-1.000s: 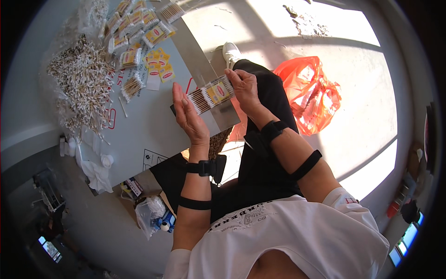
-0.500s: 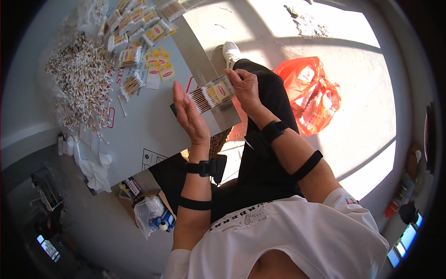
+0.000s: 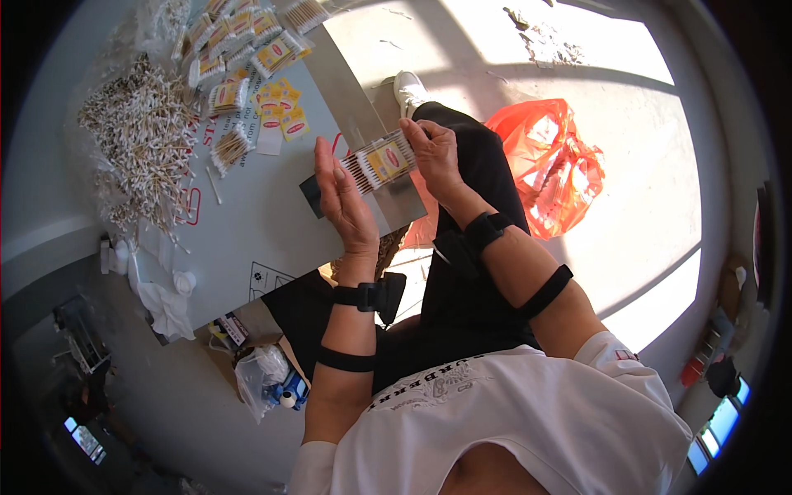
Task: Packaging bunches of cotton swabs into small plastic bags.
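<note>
Between my hands, over the table's right edge, is a clear plastic bag (image 3: pixel 386 162) with a yellow label and cotton swabs inside. The brown-stemmed cotton swabs (image 3: pixel 356 172) stick out of its left end. My right hand (image 3: pixel 437 161) pinches the bag's far right end between thumb and fingers. At the other end my left hand (image 3: pixel 346 202) is held upright with fingers stretched, its palm side against the swab ends. A dark flat block (image 3: pixel 311 196) shows on the table behind my left hand.
On the grey table (image 3: pixel 247 214) lie a large heap of loose cotton swabs (image 3: pixel 136 140), several filled packets (image 3: pixel 239 41), yellow label cards (image 3: pixel 289 111) and a small bundle of swabs (image 3: pixel 230 150). A red plastic bag (image 3: pixel 544 165) stands on the floor at right. Below the table is an open box (image 3: pixel 268 371).
My left hand has moved slightly right, and the swabs sit deeper in the bag, with less sticking out. My right hand has stayed in place, holding the bag's end.
</note>
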Demonstrator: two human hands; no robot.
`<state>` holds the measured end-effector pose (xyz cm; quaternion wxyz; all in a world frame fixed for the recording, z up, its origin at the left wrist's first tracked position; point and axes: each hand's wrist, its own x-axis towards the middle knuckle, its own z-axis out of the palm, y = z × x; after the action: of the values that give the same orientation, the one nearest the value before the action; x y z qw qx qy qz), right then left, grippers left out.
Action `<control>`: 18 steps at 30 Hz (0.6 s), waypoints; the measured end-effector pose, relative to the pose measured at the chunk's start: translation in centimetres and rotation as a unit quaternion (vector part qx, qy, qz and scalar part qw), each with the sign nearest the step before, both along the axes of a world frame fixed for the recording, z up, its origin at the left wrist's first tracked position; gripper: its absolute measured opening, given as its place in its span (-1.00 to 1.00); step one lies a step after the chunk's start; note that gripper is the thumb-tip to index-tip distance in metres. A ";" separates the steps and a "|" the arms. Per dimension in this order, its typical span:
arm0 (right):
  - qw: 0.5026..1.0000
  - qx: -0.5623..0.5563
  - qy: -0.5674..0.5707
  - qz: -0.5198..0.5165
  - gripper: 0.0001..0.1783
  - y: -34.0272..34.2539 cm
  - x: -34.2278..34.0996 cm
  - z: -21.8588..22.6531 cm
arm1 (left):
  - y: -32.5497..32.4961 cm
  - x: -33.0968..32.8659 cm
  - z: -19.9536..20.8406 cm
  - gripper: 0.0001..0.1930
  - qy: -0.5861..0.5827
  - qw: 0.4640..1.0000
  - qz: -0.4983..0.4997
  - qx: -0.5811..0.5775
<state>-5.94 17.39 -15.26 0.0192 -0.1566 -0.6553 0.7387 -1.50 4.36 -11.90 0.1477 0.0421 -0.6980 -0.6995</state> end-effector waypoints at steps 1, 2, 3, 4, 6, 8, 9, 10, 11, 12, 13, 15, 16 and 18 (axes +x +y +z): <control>1.000 0.001 0.000 0.000 -0.61 0.0 0.0 0.0 | 0.2 0.0 0.0 -0.34 0.001 1.000 0.000 -0.001; 1.000 -0.001 0.003 0.000 -0.61 -0.1 0.0 0.0 | 0.2 0.0 0.0 -0.33 0.002 1.000 0.001 -0.003; 1.000 -0.003 0.006 0.000 -0.60 -0.1 0.0 0.0 | 0.3 0.0 0.1 -0.33 0.001 1.000 0.001 -0.003; 1.000 -0.003 0.006 0.000 -0.60 0.0 0.0 0.0 | 0.3 -0.1 0.1 -0.33 0.001 1.000 0.002 -0.002; 1.000 0.001 0.012 0.002 -0.60 0.0 0.0 0.1 | 0.3 -0.1 0.1 -0.33 0.001 1.000 0.003 -0.001; 1.000 0.000 0.012 0.001 -0.60 0.0 0.0 0.0 | 0.5 -0.1 0.2 -0.34 0.005 1.000 0.006 0.005; 1.000 -0.001 0.013 0.001 -0.60 0.0 0.0 0.0 | 0.7 -0.1 0.2 -0.34 0.004 1.000 0.005 0.005; 1.000 -0.001 0.012 0.001 -0.60 0.0 0.0 -0.1 | 0.9 -0.2 0.2 -0.34 0.007 1.000 0.004 0.014; 1.000 -0.005 0.010 -0.002 -0.60 0.0 0.0 -0.1 | 1.0 -0.2 0.2 -0.35 0.009 1.000 0.002 0.023; 1.000 -0.009 0.008 -0.004 -0.61 -0.1 0.0 -0.1 | 1.0 -0.3 0.2 -0.35 0.008 1.000 0.002 0.023; 1.000 -0.009 0.008 -0.004 -0.61 -0.1 0.0 -0.1 | 1.1 -0.3 0.1 -0.35 0.011 1.000 0.004 0.025; 0.994 -0.100 -0.026 -0.014 -0.63 -0.2 0.0 0.2 | 1.1 -0.3 0.1 -0.35 0.013 1.000 0.006 0.027; 0.995 -0.100 -0.026 -0.014 -0.63 -0.3 0.1 0.4 | 1.1 -0.3 0.0 -0.36 0.012 1.000 0.008 0.027; 0.978 -0.187 -0.087 -0.037 -0.67 -0.3 0.3 0.6 | 1.1 -0.4 0.0 -0.36 0.011 1.000 0.011 0.028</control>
<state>-5.63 17.06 -14.70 -0.0404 -0.2449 -0.4985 0.8306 -1.86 5.42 -11.90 0.1615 0.0459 -0.6762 -0.7173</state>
